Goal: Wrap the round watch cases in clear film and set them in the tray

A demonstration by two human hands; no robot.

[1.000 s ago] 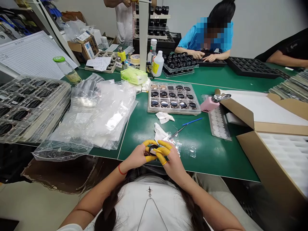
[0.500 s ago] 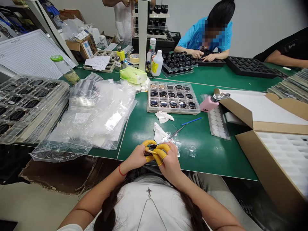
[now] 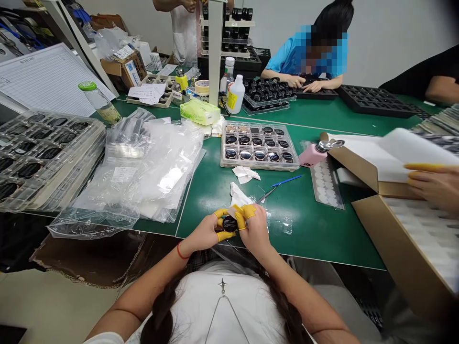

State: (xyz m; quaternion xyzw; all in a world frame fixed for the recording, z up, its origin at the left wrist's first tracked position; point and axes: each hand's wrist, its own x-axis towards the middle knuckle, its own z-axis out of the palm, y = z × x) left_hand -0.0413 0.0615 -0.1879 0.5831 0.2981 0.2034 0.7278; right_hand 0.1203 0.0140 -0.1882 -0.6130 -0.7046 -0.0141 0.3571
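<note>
Between my left hand [image 3: 204, 231] and my right hand [image 3: 256, 230] I hold a round black glossy disc [image 3: 229, 223], its dark face turned up. Yellow finger cots cover my fingertips and pinch its edge from both sides. A crumpled piece of clear plastic film [image 3: 265, 217] lies under my right hand. Just beyond my hands are a white tissue [image 3: 237, 195] and a pair of metal tweezers [image 3: 267, 194]. A blue-handled tool [image 3: 287, 180] lies farther off.
A plastic tray of round black pieces [image 3: 260, 162] stands on the green mat [image 3: 308, 229] ahead. Clear bags [image 3: 158, 177] and stacked trays [image 3: 46, 153] lie left. On the right, a co-worker's hand [image 3: 435, 184] lifts a white sheet [image 3: 412, 148] over an open cardboard box [image 3: 405, 234].
My fingers have shifted on the disc, and its dark face shows more openly. A co-worker's hand has come in from the right, lifting a white sheet above the box.
</note>
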